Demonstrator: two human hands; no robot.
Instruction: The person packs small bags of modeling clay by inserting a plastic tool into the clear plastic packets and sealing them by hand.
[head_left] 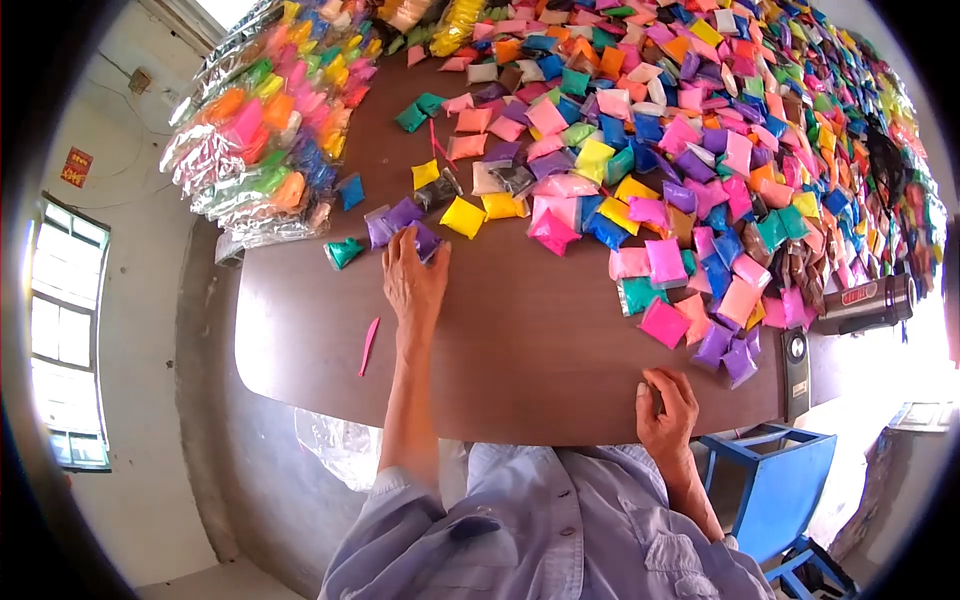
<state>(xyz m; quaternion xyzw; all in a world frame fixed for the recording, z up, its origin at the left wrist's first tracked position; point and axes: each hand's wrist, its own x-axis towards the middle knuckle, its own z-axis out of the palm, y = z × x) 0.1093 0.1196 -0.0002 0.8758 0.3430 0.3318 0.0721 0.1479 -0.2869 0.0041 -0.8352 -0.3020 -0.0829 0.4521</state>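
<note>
My left hand (413,276) reaches forward over the brown table (520,340), its fingertips on a purple packet (425,241) with a second purple packet (403,213) just beyond. A black packet (437,188) and a yellow packet (463,217) lie close by on the right, and a green packet (343,252) is to the left. At the table's front edge, my right hand (667,408) is raised with its fingers curled; whether anything is between them cannot be made out.
Many coloured packets (680,130) heap over the back and right. Bagged bundles (265,130) pile at the back left. A pink plastic tool (369,347) lies left of my forearm. A dark flask (868,303), a slim device (796,375) and a blue chair (785,490) are right.
</note>
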